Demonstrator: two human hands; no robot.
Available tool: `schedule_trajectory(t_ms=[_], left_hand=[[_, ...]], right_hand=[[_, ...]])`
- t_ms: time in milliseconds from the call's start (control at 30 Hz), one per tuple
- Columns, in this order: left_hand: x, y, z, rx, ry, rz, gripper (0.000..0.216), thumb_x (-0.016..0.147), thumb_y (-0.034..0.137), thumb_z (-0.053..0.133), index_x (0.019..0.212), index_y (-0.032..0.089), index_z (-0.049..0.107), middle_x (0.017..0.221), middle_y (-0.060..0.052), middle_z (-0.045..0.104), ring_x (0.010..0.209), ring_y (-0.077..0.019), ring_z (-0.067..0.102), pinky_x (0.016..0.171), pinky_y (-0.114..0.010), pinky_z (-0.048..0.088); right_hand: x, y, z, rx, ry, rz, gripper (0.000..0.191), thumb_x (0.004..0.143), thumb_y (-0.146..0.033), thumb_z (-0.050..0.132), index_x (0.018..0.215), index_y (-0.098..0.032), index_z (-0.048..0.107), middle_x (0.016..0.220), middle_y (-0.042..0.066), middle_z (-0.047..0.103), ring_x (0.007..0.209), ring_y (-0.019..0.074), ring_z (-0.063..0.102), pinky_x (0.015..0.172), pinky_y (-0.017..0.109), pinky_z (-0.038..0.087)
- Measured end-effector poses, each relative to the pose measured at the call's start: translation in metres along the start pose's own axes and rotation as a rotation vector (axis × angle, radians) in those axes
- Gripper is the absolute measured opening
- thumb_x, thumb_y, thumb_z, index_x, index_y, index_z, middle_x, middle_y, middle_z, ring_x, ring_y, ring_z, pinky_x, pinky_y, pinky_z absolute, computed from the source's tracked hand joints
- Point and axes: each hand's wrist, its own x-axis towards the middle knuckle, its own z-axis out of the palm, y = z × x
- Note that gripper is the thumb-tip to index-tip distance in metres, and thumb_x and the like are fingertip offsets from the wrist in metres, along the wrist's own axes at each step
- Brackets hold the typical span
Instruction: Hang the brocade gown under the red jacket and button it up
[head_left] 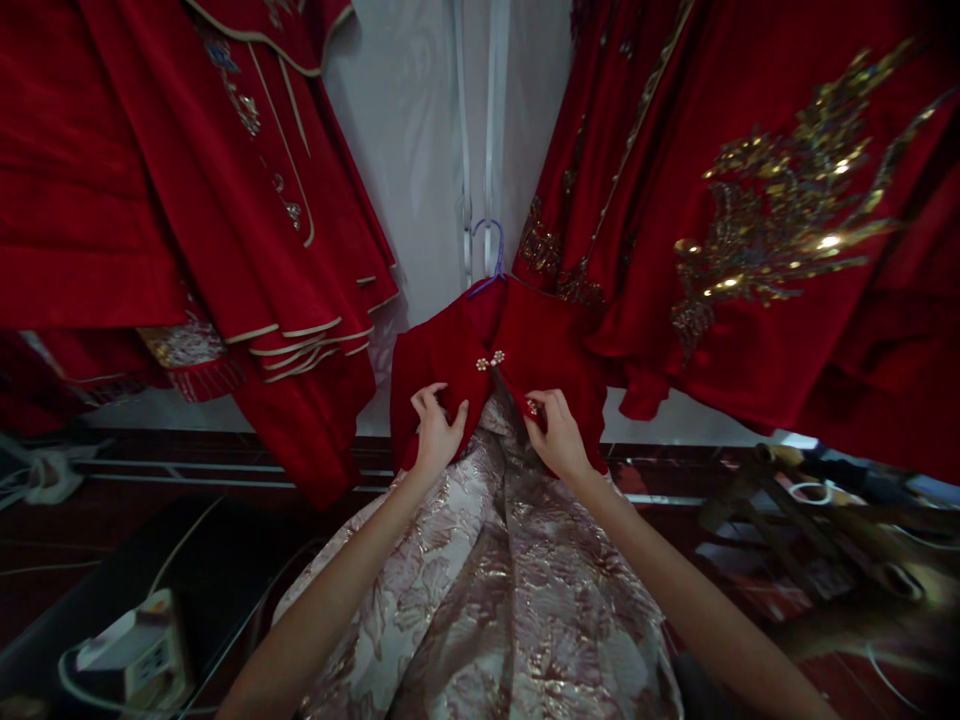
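A short dark-red jacket [547, 330] hangs in front of me on a purple hanger [499, 262], over a pale metallic brocade dress [435, 570]. Two flower-shaped clasps [491, 361] meet at the jacket's chest, and its front parts below them. My left hand [439, 432] rests against the left front panel, thumb and curled fingers apart. At the right front edge, my right hand [556, 432] pinches the jacket beside another flower clasp [532, 407]. The right thumb tip is partly hidden by the cloth.
Red garments [277, 220] with pale piping hang at left. A red gown [780, 330] with gold beading hangs at right. A power strip [154, 655] with a cable lies on a dark surface, lower left. Wooden poles or legs [787, 540] clutter the lower right.
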Motion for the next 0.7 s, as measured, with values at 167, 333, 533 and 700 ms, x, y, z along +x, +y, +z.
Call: schedule_trajectory(t_ms=[167,333,533,700], left_hand=[[0.010,-0.020,0.006,-0.027,0.111,-0.033,0.025,0.085,0.026,0.046,0.108,0.018,0.041,0.108,-0.012,0.046,0.102,-0.0201,0.045,0.094,-0.040,0.038],[0.022,-0.041,0.004,-0.022,0.117,-0.079,0.035,0.077,0.027,0.057,0.108,0.019,0.044,0.106,-0.011,0.049,0.098,-0.0194,0.050,0.082,-0.034,0.045],[0.037,-0.049,-0.003,0.031,-0.019,-0.122,0.021,0.079,0.037,0.054,0.090,0.019,0.051,0.077,-0.002,0.058,0.063,-0.0123,0.055,0.058,-0.024,0.043],[0.038,-0.045,-0.015,0.093,-0.038,-0.113,0.022,0.081,0.039,0.051,0.089,0.019,0.052,0.074,-0.002,0.061,0.061,-0.0128,0.058,0.058,-0.024,0.043]], right_hand=[[0.000,-0.021,-0.008,0.249,-0.118,0.049,0.028,0.081,-0.016,0.047,0.108,-0.021,0.050,0.085,0.002,0.051,0.065,0.0118,0.049,0.063,0.024,0.043],[0.002,-0.030,-0.005,0.274,-0.203,0.066,0.033,0.079,-0.011,0.043,0.109,-0.022,0.054,0.086,0.002,0.055,0.066,0.0117,0.049,0.064,0.024,0.041],[0.003,-0.032,0.000,0.383,-0.287,0.146,0.024,0.074,-0.011,0.048,0.096,-0.020,0.053,0.087,0.000,0.058,0.073,0.0118,0.054,0.066,0.023,0.044],[0.001,-0.034,0.002,0.510,-0.335,0.213,0.027,0.076,-0.015,0.049,0.102,-0.021,0.050,0.093,0.002,0.059,0.078,0.0119,0.057,0.064,0.022,0.047]])
